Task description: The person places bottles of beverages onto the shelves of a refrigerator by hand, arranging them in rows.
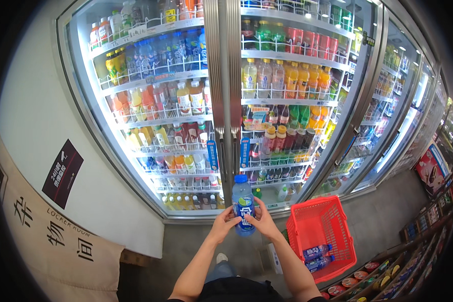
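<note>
Between both hands a blue plastic drink bottle [243, 204] with a blue cap stands upright, its label facing up towards me. My left hand [224, 222] grips its left side and my right hand [262, 219] its right side, thumbs on the label. Down to the right is a red plastic shopping basket [295, 241], with two similar blue bottles lying in its lower end. Beyond the hands rise the glass-door drinks coolers [222, 75], their doors closed, with similar blue bottles [179, 47] on an upper shelf at left.
Low shelves [385, 260] with packaged food run along the lower right. A cardboard box [268, 258] sits on the floor near my right forearm. At left are a white wall [34, 98] with a dark sign and a beige cloth curtain [60, 260]. More coolers line the right.
</note>
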